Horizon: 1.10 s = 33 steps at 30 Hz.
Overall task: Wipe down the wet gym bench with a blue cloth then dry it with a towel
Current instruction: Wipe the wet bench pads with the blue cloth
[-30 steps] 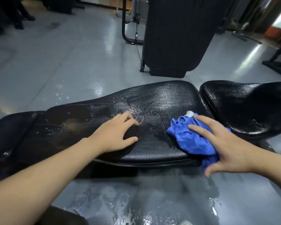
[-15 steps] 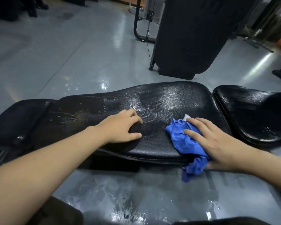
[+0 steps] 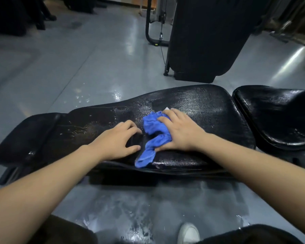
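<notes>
Leftward across the wet bench pad [image 3: 192, 103], the right hand [image 3: 180, 132], fingers flat, presses the soft, bunched blue cloth [image 3: 152, 132]; left hand [image 3: 116, 140], fingers loosely curled, braces empty.

The right hand [image 3: 180, 132] covers much of the cloth [image 3: 154, 132], so the cloth's full spread cannot be told; a small white bit at its 12 o'clock edge is too small to identify. The palm of the left hand [image 3: 119, 140] hides the bench [image 3: 201, 106] surface beneath it. At 3 o'clock the seat pad [image 3: 275, 117] is cut off by the picture's edge. The black upright pad [image 3: 206, 36] at 12 o'clock runs out of the top. At 6 o'clock only the toe of a white shoe [image 3: 188, 232] shows. Equipment at 1 o'clock is blurred.
</notes>
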Motion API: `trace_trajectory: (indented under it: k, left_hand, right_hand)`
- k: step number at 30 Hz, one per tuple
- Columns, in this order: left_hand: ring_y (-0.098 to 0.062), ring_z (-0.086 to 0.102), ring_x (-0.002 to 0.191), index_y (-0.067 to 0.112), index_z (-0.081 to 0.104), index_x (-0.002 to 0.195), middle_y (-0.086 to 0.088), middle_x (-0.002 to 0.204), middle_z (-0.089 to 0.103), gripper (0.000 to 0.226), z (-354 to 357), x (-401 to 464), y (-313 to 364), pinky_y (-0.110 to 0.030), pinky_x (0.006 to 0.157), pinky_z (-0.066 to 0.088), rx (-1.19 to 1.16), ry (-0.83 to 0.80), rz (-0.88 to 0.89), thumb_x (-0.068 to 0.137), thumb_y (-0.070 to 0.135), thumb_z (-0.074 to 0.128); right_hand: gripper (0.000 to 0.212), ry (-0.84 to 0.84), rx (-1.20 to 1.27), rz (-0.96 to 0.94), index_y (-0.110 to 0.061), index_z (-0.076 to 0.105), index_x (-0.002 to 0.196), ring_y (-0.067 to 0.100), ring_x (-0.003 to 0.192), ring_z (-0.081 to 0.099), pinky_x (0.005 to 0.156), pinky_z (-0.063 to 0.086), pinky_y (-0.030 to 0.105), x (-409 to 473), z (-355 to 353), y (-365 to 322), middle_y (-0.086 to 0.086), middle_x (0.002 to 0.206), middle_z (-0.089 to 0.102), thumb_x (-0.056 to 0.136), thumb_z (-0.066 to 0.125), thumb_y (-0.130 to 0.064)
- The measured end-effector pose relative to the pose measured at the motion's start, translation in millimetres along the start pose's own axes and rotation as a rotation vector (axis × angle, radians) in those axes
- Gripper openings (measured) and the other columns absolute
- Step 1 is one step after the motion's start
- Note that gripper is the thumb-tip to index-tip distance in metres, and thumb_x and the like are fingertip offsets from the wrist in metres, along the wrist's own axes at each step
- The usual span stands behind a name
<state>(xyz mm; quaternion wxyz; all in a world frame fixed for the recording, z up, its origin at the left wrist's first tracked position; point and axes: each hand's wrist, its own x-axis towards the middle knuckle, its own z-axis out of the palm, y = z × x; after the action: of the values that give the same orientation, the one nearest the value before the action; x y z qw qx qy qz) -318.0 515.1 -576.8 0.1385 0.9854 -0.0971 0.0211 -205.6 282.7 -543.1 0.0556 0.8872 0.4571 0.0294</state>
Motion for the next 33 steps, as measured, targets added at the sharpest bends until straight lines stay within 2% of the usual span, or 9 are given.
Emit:
trace_trajectory:
  k: [5,8,10,13,16,19,21,25,33]
  left_hand:
    - [-0.01,0.044,0.121,0.038,0.046,0.134,0.016,0.132,0.039,0.05,4.2,-5.0,-2.6,-0.035,0.092,0.05,-0.022,0.025,0.013,0.089,0.058,0.055]
    - [-0.009,0.044,0.121,0.038,0.046,0.134,0.017,0.131,0.039,0.049,5.4,-6.2,-7.5,-0.036,0.093,0.05,-0.052,0.033,0.04,0.089,0.058,0.054]
    - [-0.009,0.044,0.121,0.039,0.046,0.133,0.018,0.131,0.039,0.048,5.8,-6.2,-12.5,-0.035,0.094,0.05,-0.065,0.029,0.056,0.09,0.058,0.054]
    - [-0.008,0.045,0.119,0.039,0.047,0.132,0.019,0.131,0.039,0.046,4.7,-5.2,-18.7,-0.035,0.094,0.05,-0.069,0.033,0.064,0.09,0.058,0.054]
    - [-0.009,0.045,0.118,0.039,0.047,0.132,0.018,0.131,0.039,0.046,5.0,-6.6,-22.2,-0.037,0.095,0.049,-0.064,0.042,0.061,0.09,0.058,0.053]
    - [-0.01,0.045,0.118,0.038,0.046,0.133,0.015,0.132,0.04,0.047,5.0,-10.1,-24.5,-0.035,0.097,0.048,-0.052,0.038,0.05,0.091,0.058,0.053]
    - [-0.011,0.045,0.119,0.037,0.046,0.134,0.014,0.133,0.04,0.049,3.9,-14.2,-26.9,-0.035,0.098,0.047,-0.04,0.031,0.042,0.091,0.058,0.053]
    - [-0.012,0.044,0.121,0.036,0.045,0.135,0.013,0.133,0.039,0.052,2.2,-28.9,-35.3,-0.035,0.097,0.048,-0.027,0.004,0.013,0.089,0.06,0.053]
    - [-0.01,0.043,0.123,0.04,0.042,0.135,0.016,0.133,0.037,0.056,0.4,-44.1,-48.9,-0.037,0.098,0.048,-0.043,-0.019,-0.021,0.086,0.065,0.048]
  right_hand:
    - [0.13,0.03,0.049,0.131,-0.017,0.041,0.145,0.033,0.138,0.031,0.116,0.027,0.049,38.6,-0.2,61.4,0.012,0.146,0.039,0.052,0.024,-0.105]
    - [0.119,-0.004,0.166,0.218,-0.023,0.036,0.147,0.028,0.141,0.025,0.119,0.021,0.041,57.5,-7.4,91.9,0.008,0.149,0.035,0.055,0.052,-0.096]
    - [0.116,-0.027,0.214,0.252,-0.026,0.034,0.149,0.029,0.143,0.022,0.119,0.019,0.039,67.4,-11.5,103.7,0.008,0.152,0.031,0.055,0.063,-0.088]
    - [0.13,-0.094,0.241,0.253,-0.028,0.027,0.152,0.028,0.146,0.013,0.121,0.015,0.043,76.8,-13.9,110.5,0.008,0.156,0.021,0.046,0.059,-0.095]
    - [0.13,-0.168,0.299,0.214,-0.031,0.026,0.153,0.024,0.149,0.003,0.122,0.009,0.047,75.3,-14.5,105.2,0.007,0.161,0.013,0.043,0.049,-0.098]
    - [0.118,-0.16,0.378,0.131,-0.029,0.044,0.144,0.023,0.147,0.013,0.121,0.01,0.041,62.7,-15.3,76.6,0.009,0.157,0.026,0.052,0.031,-0.102]
    - [0.106,-0.158,0.35,0.014,-0.028,0.049,0.138,0.022,0.144,0.019,0.12,0.011,0.035,46.4,-11.9,45.3,0.008,0.152,0.032,0.059,0.033,-0.098]
    - [0.092,-0.137,0.266,-0.205,-0.027,0.049,0.135,0.024,0.144,0.02,0.122,0.013,0.036,-4.6,-5.1,-14.8,0.006,0.146,0.036,0.069,0.04,-0.091]
    - [0.081,0.0,0.151,-0.304,-0.021,0.054,0.13,0.026,0.136,0.034,0.119,0.015,0.029,-20.5,-1.0,-38.2,0.005,0.138,0.046,0.075,0.051,-0.082]
